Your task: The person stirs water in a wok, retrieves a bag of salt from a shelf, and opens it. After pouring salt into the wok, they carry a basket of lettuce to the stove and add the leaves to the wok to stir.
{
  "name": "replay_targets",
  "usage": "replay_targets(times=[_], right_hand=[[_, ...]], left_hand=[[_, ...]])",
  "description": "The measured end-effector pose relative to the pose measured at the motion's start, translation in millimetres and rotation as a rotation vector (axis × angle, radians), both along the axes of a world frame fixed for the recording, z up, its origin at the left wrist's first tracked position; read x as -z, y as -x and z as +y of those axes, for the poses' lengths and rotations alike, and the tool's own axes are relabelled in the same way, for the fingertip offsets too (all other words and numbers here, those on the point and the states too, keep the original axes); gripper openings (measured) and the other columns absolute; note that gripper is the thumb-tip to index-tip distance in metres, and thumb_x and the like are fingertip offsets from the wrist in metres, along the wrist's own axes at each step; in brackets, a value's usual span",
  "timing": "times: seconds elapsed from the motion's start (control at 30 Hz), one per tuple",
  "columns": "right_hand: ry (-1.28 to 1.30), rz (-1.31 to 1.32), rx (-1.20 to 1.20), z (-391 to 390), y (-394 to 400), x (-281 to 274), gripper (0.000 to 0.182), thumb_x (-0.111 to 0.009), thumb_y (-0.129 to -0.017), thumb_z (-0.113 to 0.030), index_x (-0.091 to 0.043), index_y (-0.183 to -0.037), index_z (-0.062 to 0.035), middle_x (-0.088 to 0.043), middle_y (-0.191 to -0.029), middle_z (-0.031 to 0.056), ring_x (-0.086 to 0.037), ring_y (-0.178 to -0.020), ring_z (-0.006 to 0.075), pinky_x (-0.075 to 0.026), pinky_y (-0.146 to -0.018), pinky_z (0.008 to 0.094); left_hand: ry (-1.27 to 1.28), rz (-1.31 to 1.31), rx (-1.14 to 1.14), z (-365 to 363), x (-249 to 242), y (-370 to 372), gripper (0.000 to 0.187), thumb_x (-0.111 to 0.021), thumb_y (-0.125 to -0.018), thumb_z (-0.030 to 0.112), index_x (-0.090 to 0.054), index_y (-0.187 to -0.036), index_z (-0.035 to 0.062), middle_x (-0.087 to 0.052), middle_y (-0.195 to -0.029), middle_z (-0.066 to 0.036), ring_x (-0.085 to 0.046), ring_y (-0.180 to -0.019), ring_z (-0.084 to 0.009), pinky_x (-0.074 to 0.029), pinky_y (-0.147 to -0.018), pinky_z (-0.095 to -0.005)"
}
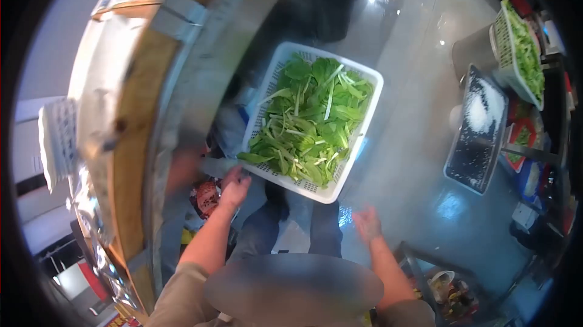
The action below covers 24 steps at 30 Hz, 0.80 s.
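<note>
Has the left hand [234,188] bent by the near left corner of the white basket [316,193]; cannot tell its grip, too blurry. Has the right hand [367,225] wide and bare, near and right, apart from the basket. Has green leaves [310,114] heaped inside, walls around, likely to stop spills.

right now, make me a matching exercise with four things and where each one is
1. leafy greens
2. white grainy stuff
3. left hand
4. right hand

a. on the dark tray
b. away from the basket, fingers spread
c. inside the white basket
d. by the basket's lower left corner

Pairs: 1-c, 2-a, 3-d, 4-b
</note>
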State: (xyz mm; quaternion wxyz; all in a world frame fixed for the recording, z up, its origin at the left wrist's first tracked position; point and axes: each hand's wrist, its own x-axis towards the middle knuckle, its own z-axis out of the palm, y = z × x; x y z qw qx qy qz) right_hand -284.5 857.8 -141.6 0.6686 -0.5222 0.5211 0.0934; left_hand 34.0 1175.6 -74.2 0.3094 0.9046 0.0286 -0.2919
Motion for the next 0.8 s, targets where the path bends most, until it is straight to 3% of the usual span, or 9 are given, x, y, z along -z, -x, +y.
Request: replay_targets(times=[0.03, 0.1, 0.2, 0.3, 0.4, 0.43, 0.7, 0.77, 0.8], right_hand=[[-0.018, -0.051, 0.071, -2.2, -24.5, 19.4, 0.060, -0.075, -0.074, -0.013, -0.046, -0.125, 0.0013, -0.061, -0.099, 0.0136, -0.061, -0.086, 0.0234, -0.051, -0.076, 0.0329], [0.059, -0.067, 0.102, -4.9, -71.4, 45.7, 0.061, -0.076, -0.072, -0.014, -0.047, -0.124, 0.0031, -0.062, -0.103, 0.0153, -0.061, -0.092, 0.0236, -0.050, -0.081, 0.0331], [0.167, -0.024, -0.019, -4.4, -114.5, 78.3, 0.056, -0.073, -0.072, -0.011, -0.049, -0.121, 0.0027, -0.062, -0.108, 0.0166, -0.061, -0.097, 0.0233, -0.049, -0.083, 0.0340], [0.025, -0.005, 0.007, 6.6, -141.2, 90.6, 0.046, -0.065, -0.072, -0.006, -0.053, -0.116, 0.0017, -0.062, -0.109, 0.0147, -0.061, -0.096, 0.0211, -0.048, -0.085, 0.0337], [-0.062, -0.159, 0.391, 19.5, -148.2, 89.2, 0.044, -0.061, -0.070, -0.002, -0.055, -0.114, 0.0018, -0.063, -0.106, 0.0114, -0.061, -0.095, 0.0191, -0.048, -0.085, 0.0322], [0.187, -0.124, 0.055, 5.3, -158.1, 68.3, 0.049, -0.055, -0.069, 0.005, -0.052, -0.117, 0.0011, -0.062, -0.105, 0.0100, -0.060, -0.095, 0.0194, -0.049, -0.085, 0.0319], [0.043, -0.397, 0.126, -14.3, -137.6, 89.2, 0.060, -0.050, -0.070, 0.007, -0.040, -0.129, -0.0005, -0.054, -0.115, 0.0105, -0.057, -0.101, 0.0185, -0.051, -0.083, 0.0321], [0.277, -0.457, -0.101, -22.4, -141.6, 78.7, 0.058, -0.050, -0.072, 0.005, -0.040, -0.129, -0.0030, -0.055, -0.111, 0.0100, -0.058, -0.096, 0.0186, -0.053, -0.078, 0.0330], [0.167, -0.399, -0.056, -23.9, -149.2, 70.4, 0.056, -0.051, -0.073, 0.004, -0.041, -0.128, -0.0038, -0.055, -0.108, 0.0098, -0.059, -0.092, 0.0186, -0.053, -0.075, 0.0327]], left_hand=[[0.230, 0.019, -0.066, 1.2, 40.4, -24.3, 0.060, -0.065, -0.080, 0.018, -0.044, -0.132, -0.0023, -0.056, -0.123, -0.023, -0.056, -0.114, -0.0326, -0.042, -0.098, -0.0374], [-0.152, -0.209, -0.012, -27.5, 61.0, -62.5, 0.056, -0.066, -0.079, 0.016, -0.047, -0.129, -0.0005, -0.058, -0.119, -0.023, -0.057, -0.112, -0.0320, -0.043, -0.097, -0.0370], [-0.233, -0.385, 0.077, -37.3, 116.3, -96.4, 0.047, -0.065, -0.079, 0.014, -0.052, -0.122, 0.0000, -0.063, -0.111, -0.021, -0.061, -0.105, -0.0294, -0.046, -0.092, -0.0362], [-0.067, -0.048, -0.015, -29.2, 151.0, -117.2, 0.039, -0.066, -0.079, 0.013, -0.055, -0.114, -0.0010, -0.065, -0.103, -0.020, -0.064, -0.098, -0.0293, -0.048, -0.086, -0.0357], [-0.049, -0.117, -0.033, -41.3, 147.1, -115.2, 0.031, -0.065, -0.079, 0.011, -0.058, -0.106, -0.0021, -0.067, -0.096, -0.018, -0.065, -0.089, -0.0265, -0.049, -0.079, -0.0352], [-0.015, -0.110, -0.057, -43.7, 147.9, -116.5, 0.029, -0.065, -0.080, 0.011, -0.058, -0.105, -0.0021, -0.067, -0.095, -0.017, -0.065, -0.087, -0.0248, -0.049, -0.078, -0.0347], [0.347, -0.044, -0.078, -15.8, 148.8, -127.3, 0.029, -0.065, -0.086, 0.020, -0.060, -0.104, -0.0016, -0.067, -0.095, -0.009, -0.061, -0.087, -0.0167, -0.048, -0.078, -0.0294], [0.360, -0.221, -0.280, -2.4, 146.8, -142.8, 0.034, -0.064, -0.088, 0.023, -0.059, -0.111, -0.0003, -0.066, -0.102, -0.008, -0.060, -0.090, -0.0161, -0.047, -0.079, -0.0280], [0.375, -0.376, -0.254, 4.0, 143.6, -147.2, 0.038, -0.065, -0.087, 0.023, -0.057, -0.117, 0.0005, -0.064, -0.106, -0.009, -0.060, -0.094, -0.0167, -0.046, -0.082, -0.0284]])
